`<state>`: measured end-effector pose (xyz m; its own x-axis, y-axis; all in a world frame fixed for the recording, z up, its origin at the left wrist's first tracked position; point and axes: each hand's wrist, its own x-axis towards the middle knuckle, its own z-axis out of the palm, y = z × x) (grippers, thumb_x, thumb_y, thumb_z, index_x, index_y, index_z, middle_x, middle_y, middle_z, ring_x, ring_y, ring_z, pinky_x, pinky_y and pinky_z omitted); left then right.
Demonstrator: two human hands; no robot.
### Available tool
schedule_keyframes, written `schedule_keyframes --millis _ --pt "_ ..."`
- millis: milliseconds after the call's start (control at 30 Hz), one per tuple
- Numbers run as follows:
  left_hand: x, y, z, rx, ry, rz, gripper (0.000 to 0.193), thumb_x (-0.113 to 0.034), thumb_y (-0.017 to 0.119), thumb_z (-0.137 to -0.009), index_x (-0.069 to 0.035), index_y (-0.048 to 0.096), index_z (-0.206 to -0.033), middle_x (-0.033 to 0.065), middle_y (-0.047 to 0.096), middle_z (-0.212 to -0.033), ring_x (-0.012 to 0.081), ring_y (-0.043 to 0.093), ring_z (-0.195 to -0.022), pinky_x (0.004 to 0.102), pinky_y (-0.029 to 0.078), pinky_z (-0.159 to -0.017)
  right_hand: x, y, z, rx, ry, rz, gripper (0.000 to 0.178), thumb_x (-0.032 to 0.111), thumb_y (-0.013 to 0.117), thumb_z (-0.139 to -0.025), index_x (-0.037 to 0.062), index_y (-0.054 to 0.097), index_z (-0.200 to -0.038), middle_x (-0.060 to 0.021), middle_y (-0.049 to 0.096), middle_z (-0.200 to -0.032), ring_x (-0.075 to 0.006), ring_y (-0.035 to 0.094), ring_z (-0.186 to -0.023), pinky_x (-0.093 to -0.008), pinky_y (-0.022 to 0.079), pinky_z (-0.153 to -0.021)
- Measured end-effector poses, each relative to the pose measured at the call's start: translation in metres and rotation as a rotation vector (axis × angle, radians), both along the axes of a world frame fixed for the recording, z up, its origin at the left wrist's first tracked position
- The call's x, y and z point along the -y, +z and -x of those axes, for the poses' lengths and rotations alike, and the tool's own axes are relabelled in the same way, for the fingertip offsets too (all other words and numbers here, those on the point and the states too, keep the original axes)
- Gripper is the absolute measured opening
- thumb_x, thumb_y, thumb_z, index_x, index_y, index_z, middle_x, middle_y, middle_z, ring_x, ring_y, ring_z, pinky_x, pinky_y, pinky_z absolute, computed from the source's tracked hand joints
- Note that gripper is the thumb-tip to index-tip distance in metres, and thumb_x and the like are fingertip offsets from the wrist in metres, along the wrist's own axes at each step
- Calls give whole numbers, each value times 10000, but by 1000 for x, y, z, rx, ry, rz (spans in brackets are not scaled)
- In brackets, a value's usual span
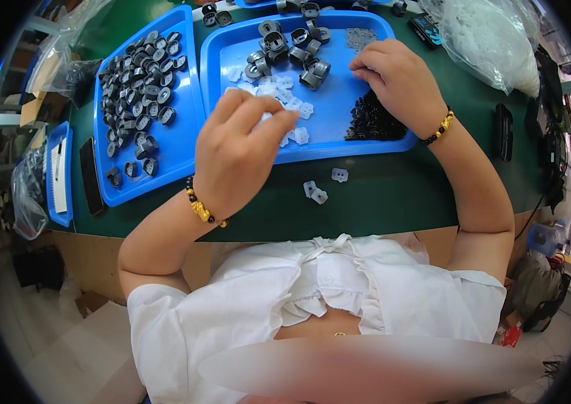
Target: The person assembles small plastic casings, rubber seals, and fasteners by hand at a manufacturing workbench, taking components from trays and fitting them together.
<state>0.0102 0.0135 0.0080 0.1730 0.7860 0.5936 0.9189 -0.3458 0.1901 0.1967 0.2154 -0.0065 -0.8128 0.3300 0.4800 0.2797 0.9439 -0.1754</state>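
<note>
Over the near-left side of the blue tray (pixel 326 149), my left hand (pixel 238 148) is closed in a pinch above a scatter of small white plastic pieces (pixel 302 108). Whatever its fingertips hold, if anything, is hidden. My right hand (pixel 400 81) bends its fingers together at the tray's right side, between small grey metal parts (pixel 361 38) and a pile of tiny black parts (pixel 369 121); I cannot make out what is in them. Several dark grey round housings (pixel 275 46) lie at the tray's far middle.
A second blue tray (pixel 114 192) at the left carries many dark grey round caps (pixel 144 91). A phone (pixel 91 176) lies beside it. Loose white pieces (pixel 315 193) rest on the green table (pixel 258 215) near me. A bag of white parts (pixel 494 40) stands far right, with a black case (pixel 503 131) nearer.
</note>
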Motion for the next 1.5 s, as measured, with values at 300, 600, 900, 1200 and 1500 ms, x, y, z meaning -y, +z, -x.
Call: schedule_keyframes --millis 300,600,900,1200,1500 --pt "-21 -6 -4 -243 110 199 158 -56 677 -751 -61 687 -908 55 644 -945 242 588 -938 354 492 -791 -26 -4 -7 42 -44 -86 87 141 643 -856 98 716 -877 -36 655 -886 -247 603 -914 -368 504 -818" --pt "-25 -11 0 -214 111 177 226 1 651 -741 -51 657 -961 69 650 -937 257 599 -893 349 510 -781 -23 3 -9 110 -99 -95 73 125 672 -832 69 700 -870 -42 623 -872 -255 577 -905 -367 488 -819" --pt "-7 12 2 640 8 411 284 40 634 -857 1 669 -1136 79 640 -937 176 661 -845 263 555 -735 -24 -12 -6 175 -129 -220 61 142 656 -833 81 662 -837 -61 617 -852 -244 588 -914 -368 494 -800" --pt "6 6 4 1582 -174 738 321 -34 655 -910 29 609 -1222 91 669 -1044 157 674 -924 266 564 -815 48 30 5 -158 64 681 62 45 579 -897 57 626 -936 -108 657 -948 -293 596 -929 -394 477 -822" --pt "2 2 15 1655 -107 450 247 -78 618 -945 12 603 -1175 94 649 -1050 159 660 -951 251 567 -800 44 18 8 -156 157 295 122 23 609 -862 78 668 -953 -88 667 -962 -303 593 -937 -393 479 -820"
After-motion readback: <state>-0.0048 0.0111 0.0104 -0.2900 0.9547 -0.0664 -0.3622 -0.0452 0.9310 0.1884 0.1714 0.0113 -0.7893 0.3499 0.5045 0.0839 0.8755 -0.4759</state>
